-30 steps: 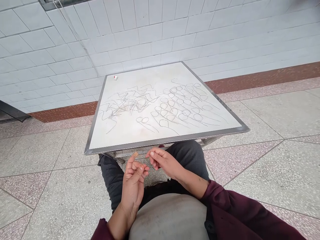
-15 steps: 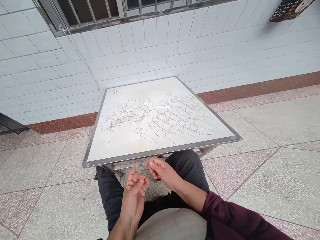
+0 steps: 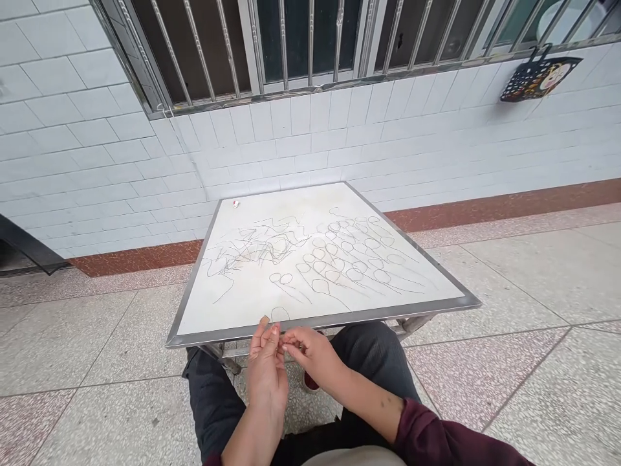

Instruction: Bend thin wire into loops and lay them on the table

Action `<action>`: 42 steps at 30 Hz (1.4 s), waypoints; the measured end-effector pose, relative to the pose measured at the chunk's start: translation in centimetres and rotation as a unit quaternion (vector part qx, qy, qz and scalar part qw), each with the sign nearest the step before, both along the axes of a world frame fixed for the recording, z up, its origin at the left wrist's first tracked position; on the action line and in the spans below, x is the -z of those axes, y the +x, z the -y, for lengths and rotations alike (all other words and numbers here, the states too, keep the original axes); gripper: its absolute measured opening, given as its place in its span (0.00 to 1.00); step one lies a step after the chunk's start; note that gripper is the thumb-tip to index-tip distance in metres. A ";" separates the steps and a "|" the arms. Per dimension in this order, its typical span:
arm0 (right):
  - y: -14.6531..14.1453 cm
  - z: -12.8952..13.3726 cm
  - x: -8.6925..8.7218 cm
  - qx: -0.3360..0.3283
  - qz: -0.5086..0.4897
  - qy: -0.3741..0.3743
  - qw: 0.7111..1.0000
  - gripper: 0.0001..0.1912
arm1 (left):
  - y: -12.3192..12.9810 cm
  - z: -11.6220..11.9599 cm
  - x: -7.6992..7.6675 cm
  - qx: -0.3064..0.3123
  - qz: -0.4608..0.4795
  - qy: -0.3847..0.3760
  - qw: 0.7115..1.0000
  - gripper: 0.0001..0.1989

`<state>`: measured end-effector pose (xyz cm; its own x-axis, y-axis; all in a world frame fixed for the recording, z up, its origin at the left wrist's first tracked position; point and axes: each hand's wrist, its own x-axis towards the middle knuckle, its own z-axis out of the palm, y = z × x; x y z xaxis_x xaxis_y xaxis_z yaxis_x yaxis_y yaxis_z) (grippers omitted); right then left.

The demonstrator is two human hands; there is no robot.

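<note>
A thin dark wire (image 3: 280, 307), bent into a round loop, stands up from the fingertips of my left hand (image 3: 266, 366). That hand is closed, thumb and forefinger pinching the wire below the loop, while one finger with a tan wrap at its tip points up. Close against it, my right hand (image 3: 313, 353) is closed in a pinch low on the same wire; the ends are hidden between the fingers. Both hands are over my lap at the table's near edge. Looped wires (image 3: 320, 285) with long tails lie on the table's right half.
The white table (image 3: 233, 323) has a grey metal rim. Loose bent wires (image 3: 264, 244) lie tangled on its left half. A small red-and-white item (image 3: 235, 204) sits at the far left corner. Behind are a tiled wall, a barred window and a hanging patterned bag (image 3: 538, 79).
My hands have come together, the right moving down beside the left. The wire loop now shows above the left fingertips. The camera view has tilted up.
</note>
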<state>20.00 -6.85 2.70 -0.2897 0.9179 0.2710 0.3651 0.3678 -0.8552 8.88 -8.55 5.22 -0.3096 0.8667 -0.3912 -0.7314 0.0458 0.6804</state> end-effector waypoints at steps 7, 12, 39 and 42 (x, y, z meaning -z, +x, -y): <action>0.9 -3.2 -0.8 0.036 0.056 0.068 0.995 0.06 | 1.0 -3.8 -0.1 0.031 -0.019 0.031 0.999 0.14; 2.5 -5.5 -0.2 0.081 0.078 0.081 0.990 0.07 | 1.8 -5.5 1.1 0.064 -0.068 0.053 0.994 0.17; -2.2 -10.9 2.6 0.065 0.346 0.162 0.922 0.11 | -4.2 -0.3 6.0 0.059 -0.295 0.054 0.952 0.12; -2.0 -10.7 2.7 0.071 0.338 0.173 0.922 0.11 | -4.4 -0.4 5.4 0.056 -0.299 0.064 0.950 0.12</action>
<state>18.04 3.87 0.00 -0.3837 0.8522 0.3557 0.8377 0.4833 -0.2543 4.47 -8.18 -0.14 -0.3459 0.9362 -0.0627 -0.2069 -0.0109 0.9783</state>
